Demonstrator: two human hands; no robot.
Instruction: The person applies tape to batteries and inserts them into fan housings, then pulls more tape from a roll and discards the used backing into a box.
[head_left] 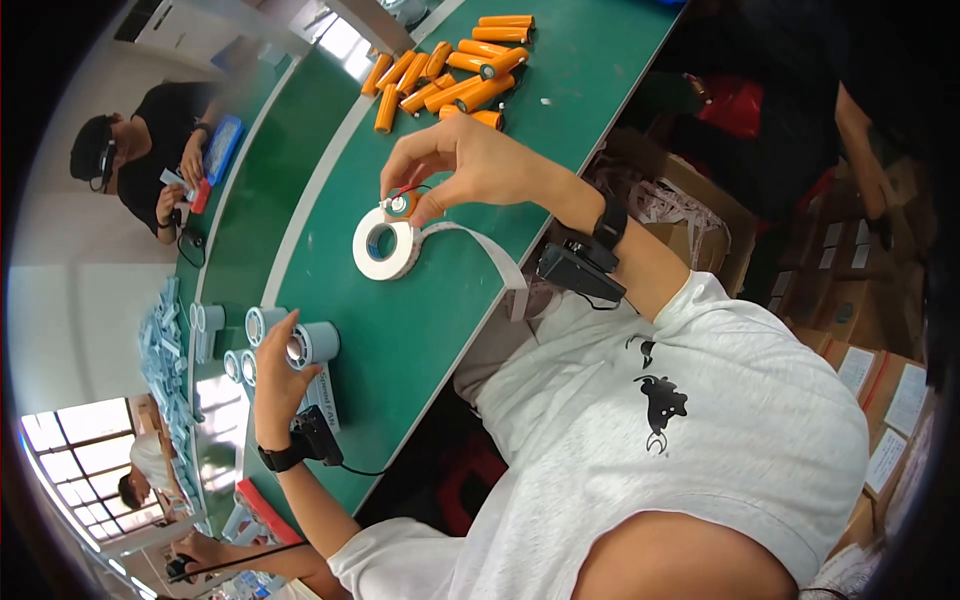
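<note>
My right hand [465,165] pinches an orange cylindrical battery [402,206], its end turned toward me, with a thin red wire and a small white plug. Touching or just beside that battery is a white tape roll [364,262], from which a pale strip [480,247] runs to the table's near edge. My left hand [279,375] has thumb and forefinger spread around a light blue fan housing [320,342]; whether they touch it, I cannot tell. More light blue round housings [262,323] stand behind these fingers, and a printed box [326,400] lies beside them.
Several orange batteries [485,92] lie loose on the green table [440,310]. Across it, a co-worker [160,150] handles parts beside a blue tray [222,150]. Light blue parts [165,350] are heaped at the far left. Cardboard boxes [850,290] stand at the right.
</note>
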